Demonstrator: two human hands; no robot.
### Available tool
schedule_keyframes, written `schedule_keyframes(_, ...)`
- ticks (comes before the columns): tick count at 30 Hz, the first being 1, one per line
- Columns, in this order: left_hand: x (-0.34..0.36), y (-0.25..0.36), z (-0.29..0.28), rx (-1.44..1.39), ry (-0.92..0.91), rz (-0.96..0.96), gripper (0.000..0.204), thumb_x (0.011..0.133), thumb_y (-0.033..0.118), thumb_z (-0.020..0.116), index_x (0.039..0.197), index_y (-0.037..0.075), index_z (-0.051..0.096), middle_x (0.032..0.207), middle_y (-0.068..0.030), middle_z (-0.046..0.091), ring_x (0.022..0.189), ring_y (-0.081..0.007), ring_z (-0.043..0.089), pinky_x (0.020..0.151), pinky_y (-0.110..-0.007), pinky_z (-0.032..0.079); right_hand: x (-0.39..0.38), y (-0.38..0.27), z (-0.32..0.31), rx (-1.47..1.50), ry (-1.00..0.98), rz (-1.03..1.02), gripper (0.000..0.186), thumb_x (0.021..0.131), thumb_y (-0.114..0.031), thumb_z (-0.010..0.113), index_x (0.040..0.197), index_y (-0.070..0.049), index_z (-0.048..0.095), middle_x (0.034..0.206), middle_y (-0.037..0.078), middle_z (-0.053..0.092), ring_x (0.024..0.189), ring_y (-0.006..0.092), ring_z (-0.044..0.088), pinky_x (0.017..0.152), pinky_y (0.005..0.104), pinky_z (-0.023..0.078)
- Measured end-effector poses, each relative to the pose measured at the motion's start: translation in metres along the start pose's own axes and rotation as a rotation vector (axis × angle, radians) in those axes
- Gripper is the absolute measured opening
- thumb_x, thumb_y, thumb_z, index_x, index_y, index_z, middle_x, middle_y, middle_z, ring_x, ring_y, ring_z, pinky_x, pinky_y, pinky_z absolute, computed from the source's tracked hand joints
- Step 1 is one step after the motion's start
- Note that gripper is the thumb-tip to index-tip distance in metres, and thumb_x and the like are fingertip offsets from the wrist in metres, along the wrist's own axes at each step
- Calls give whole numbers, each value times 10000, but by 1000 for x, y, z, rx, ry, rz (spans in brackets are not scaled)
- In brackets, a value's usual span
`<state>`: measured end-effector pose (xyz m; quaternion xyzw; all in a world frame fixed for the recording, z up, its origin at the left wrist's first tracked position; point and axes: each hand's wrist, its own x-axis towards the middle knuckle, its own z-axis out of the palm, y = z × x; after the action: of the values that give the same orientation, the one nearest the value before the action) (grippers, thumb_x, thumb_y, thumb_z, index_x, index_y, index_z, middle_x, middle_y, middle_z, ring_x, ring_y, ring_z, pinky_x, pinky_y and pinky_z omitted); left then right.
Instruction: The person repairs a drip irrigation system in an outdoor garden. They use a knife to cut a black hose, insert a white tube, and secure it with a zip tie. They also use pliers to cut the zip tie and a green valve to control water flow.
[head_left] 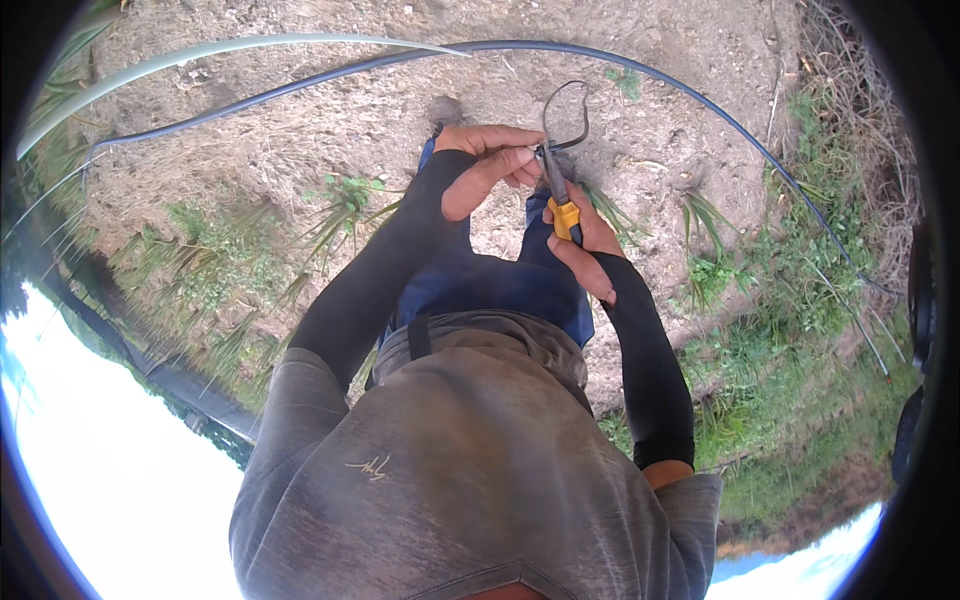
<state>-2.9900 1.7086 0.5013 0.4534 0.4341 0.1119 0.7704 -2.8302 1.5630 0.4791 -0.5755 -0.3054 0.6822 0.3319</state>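
My right hand [588, 238] is closed round the yellow-and-black handles of a pair of pliers [564, 216]. The metal jaws point away from me and meet the fingertips of my left hand [484, 172]. That hand pinches the end of a thin dark strip [586, 118], wire-like or strap-like, whose free part curls in a loop beyond the jaws. Fingers and pliers cover the pinched end, so its exact shape is hidden. Both hands are held out in front of my body, above my legs.
Across the far ground arches a long black hose [640, 66]. A pale green curved stem or tube [260, 42] comes in at the upper left. Small green plants [350, 192] grow from the dry soil, with thicker grass [800, 370] and dry brush [850, 110] on the right.
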Motion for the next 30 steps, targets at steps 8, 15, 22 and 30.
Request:
schedule_keyframes(8,7,-1,-9,-40,-5,-79,256,912,75,578,1143,-17,636,886,-113,689,830,-173,665,764,-272,515,7,7,4,78,-4,14,744,816,20,560,1477,-52,225,1058,38,508,935,116,491,869,258,416)
schedule_keyframes(15,11,-6,-13,-95,5,-70,274,910,81,573,1159,-22,625,910,-124,690,850,-175,663,790,-275,511,13,17,16,399,-15,6,611,813,-97,629,1376,-60,395,1016,29,533,917,123,494,844,257,416)
schedule_keyframes(22,17,-18,-28,-203,24,-110,310,907,97,581,1191,-26,603,911,-133,688,855,-178,662,804,-280,509,38,23,29,130,91,51,483,845,-150,618,1282,-41,444,912,33,551,839,136,537,770,281,445)
schedule_keyframes(30,85,-68,-133,-30,297,-175,300,948,161,518,1198,20,606,937,-102,668,829,-158,654,728,-258,505,108,62,14,22,183,112,600,774,10,562,1338,-84,381,955,21,465,826,97,454,763,228,398)
